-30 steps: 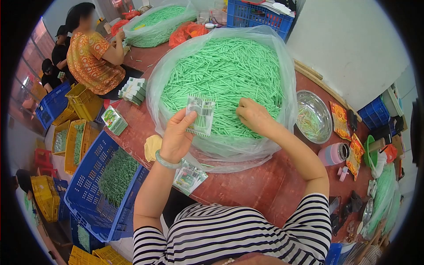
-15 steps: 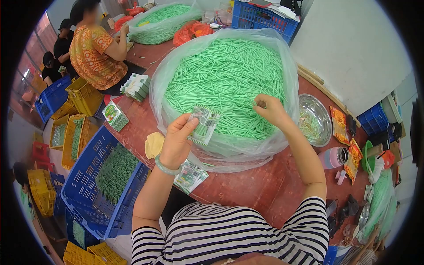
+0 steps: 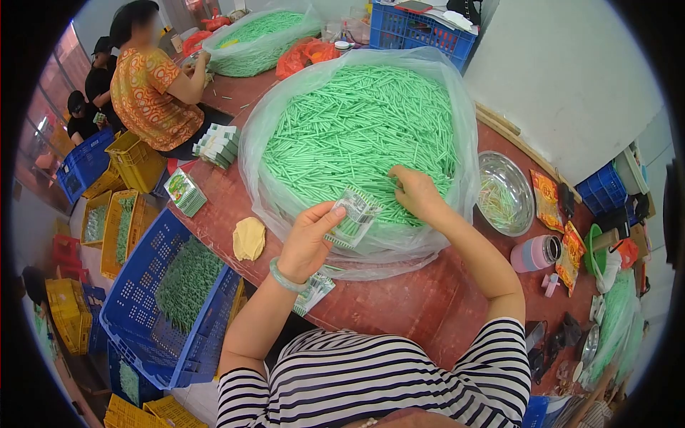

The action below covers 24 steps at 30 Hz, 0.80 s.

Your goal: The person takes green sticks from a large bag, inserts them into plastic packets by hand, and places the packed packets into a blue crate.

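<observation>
My left hand [image 3: 308,239] is closed on a small clear packet [image 3: 354,217] with green sticks inside, held over the near edge of the plastic bag. Green sticks [image 3: 364,128] fill that large open bag [image 3: 251,153]. On the right part of the sticks, my right hand [image 3: 417,192] has its fingers bent down and pinched; whatever is between them is too small to make out. Printed packets [image 3: 314,291] lie at the table's near edge, partly hidden by my left wrist.
Left of the bag are a packet stack [image 3: 185,192], bundles [image 3: 217,145] and a yellow cloth [image 3: 248,239]. A blue crate [image 3: 135,299] stands lower left. Rightward are a metal bowl [image 3: 505,194] and a pink bottle [image 3: 531,255]. A co-worker [image 3: 153,93] sits upper left.
My left hand has moved right with the packet, which is now tilted. My right hand rose off the sticks, then came back down onto them with its fingers drawn together.
</observation>
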Available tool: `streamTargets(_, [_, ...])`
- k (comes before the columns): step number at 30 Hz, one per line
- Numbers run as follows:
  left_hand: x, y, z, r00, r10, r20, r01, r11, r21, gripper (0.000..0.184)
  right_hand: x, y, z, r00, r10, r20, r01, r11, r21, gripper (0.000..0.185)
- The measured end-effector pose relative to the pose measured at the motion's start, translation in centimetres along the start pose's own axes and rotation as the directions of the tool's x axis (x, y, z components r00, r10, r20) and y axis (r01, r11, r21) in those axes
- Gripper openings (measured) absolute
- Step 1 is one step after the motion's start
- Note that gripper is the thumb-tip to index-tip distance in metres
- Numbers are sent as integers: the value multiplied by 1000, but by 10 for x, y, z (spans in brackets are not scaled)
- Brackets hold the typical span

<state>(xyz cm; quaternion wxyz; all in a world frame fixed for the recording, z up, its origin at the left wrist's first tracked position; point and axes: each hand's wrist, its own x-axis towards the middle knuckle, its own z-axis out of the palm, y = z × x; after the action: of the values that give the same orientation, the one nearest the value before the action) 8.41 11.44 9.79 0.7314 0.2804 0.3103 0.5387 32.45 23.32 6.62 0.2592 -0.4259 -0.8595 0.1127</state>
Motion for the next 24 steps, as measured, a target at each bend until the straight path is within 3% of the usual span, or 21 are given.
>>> streamTargets(3, [-2, 2, -2, 1000, -15, -24, 15, 1000, -22, 21, 5, -4, -22, 977, 178, 115, -195, 967, 161, 27])
streamTargets(6, [-3, 1, -7, 999, -11, -31, 11, 1000, 3, 21, 7, -2, -44, 868, 374, 325, -493, 725, 481, 24])
streamTargets(10, [-4, 1, -4, 999, -28, -27, 28, 1000, 10, 21, 6, 11, -47, 858, 368, 358, -510, 539, 670, 14])
streamTargets(13, [-6, 1, -1, 998, -43, -35, 43, 999, 3, 21, 2, 21, -42, 852, 357, 383, -523, 540, 660, 14])
streamTargets(16, [-6, 1, 0, 998, -51, -43, 51, 999, -18, 21, 1, 19, -50, 897, 338, 286, -440, 612, 657, 12])
streamTargets(22, [0, -5, 2, 1000, -19, -19, 18, 1000, -15, 22, 12, -46, -83, 966, 233, 114, -213, 458, 863, 11])
streamTargets(24, [2, -6, 6, 1000, -3, -17, 3, 1000, 6, 22, 13, -65, -84, 976, 183, 116, -194, 492, 849, 12])
